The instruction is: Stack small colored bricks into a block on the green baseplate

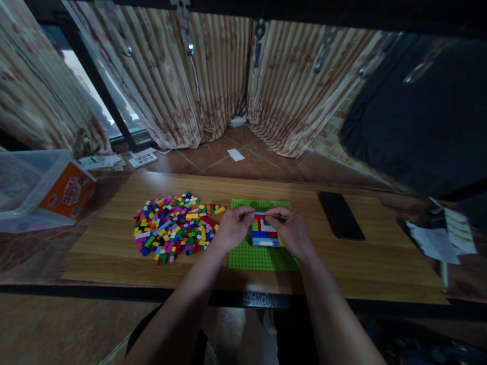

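A low, multicoloured block of toy bricks (265, 235) sits on a green studded baseplate (262, 260), with red, blue, white and light blue pieces showing. At its far left corner is my left hand (235, 225), its thumb and fingers closed in a pinch; whatever is between them is hidden. My right hand (289, 226) meets the far right corner, its fingers pinched on a small yellowish toy brick (280, 218) that is mostly covered. Both sets of fingertips come close together over the far edge of the block.
Left of the baseplate lies a loose pile of coloured toy bricks (175, 228). A black phone (341, 215) rests to the right on the wooden table (384, 253). A clear plastic bin (34, 187) with an orange label stands far left; papers (433, 242) lie far right.
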`<state>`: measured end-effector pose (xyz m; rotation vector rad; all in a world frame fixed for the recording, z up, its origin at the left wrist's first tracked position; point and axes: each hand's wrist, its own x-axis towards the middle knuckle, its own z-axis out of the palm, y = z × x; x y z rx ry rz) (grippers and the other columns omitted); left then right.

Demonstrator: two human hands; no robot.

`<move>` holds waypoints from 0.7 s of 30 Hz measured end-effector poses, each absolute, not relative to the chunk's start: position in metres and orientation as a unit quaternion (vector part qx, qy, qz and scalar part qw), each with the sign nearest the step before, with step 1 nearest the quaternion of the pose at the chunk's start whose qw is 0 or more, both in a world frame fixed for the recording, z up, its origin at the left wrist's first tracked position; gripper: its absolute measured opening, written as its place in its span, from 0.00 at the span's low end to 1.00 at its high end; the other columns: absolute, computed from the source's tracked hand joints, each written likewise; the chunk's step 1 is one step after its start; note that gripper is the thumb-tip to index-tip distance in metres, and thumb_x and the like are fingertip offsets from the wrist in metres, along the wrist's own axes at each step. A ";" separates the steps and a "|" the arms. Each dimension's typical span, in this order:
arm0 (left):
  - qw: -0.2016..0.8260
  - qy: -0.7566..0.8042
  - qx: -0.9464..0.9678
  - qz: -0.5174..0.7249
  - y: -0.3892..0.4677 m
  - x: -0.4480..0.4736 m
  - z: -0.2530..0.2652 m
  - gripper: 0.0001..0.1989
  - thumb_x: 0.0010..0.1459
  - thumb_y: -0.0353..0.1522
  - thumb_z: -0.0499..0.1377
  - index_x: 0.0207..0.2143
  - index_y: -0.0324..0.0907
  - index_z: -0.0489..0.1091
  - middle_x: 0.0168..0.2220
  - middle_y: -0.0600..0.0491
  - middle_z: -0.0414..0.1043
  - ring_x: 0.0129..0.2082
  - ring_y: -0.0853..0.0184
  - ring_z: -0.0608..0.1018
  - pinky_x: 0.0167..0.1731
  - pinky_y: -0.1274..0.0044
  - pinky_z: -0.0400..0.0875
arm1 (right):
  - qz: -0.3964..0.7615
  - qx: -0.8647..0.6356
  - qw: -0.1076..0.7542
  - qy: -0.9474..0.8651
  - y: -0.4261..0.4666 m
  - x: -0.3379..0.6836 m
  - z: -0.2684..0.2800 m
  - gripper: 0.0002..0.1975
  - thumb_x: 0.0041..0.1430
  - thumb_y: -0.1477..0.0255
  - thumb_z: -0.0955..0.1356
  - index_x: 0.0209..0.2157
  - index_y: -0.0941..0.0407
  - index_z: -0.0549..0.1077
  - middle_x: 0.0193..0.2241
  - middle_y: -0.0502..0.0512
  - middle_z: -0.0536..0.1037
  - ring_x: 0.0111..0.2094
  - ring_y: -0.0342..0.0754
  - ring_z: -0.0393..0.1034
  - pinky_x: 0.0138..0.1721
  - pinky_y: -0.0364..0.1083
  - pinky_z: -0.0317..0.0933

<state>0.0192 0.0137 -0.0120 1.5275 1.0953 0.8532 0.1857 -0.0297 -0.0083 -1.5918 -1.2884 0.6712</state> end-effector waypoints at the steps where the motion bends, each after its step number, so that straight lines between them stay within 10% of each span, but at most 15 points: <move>1: 0.516 0.455 0.634 0.353 0.014 0.020 -0.012 0.11 0.55 0.31 0.57 0.38 0.39 0.78 0.34 0.51 0.78 0.33 0.66 0.77 0.36 0.77 0.69 | 0.280 -0.654 0.475 -0.518 -0.029 0.185 -0.008 0.07 0.48 0.67 0.70 0.29 0.53 0.79 0.35 0.54 0.79 0.39 0.52 0.72 0.44 0.53 0.63; 21: 0.540 0.474 0.586 0.374 0.013 0.026 -0.006 0.08 0.52 0.29 0.58 0.31 0.38 0.78 0.25 0.56 0.74 0.26 0.70 0.71 0.29 0.79 0.64 | 0.433 -0.637 0.530 -0.354 -0.025 0.177 -0.008 0.13 0.38 0.67 0.73 0.30 0.55 0.80 0.25 0.51 0.80 0.24 0.46 0.71 0.28 0.46 0.63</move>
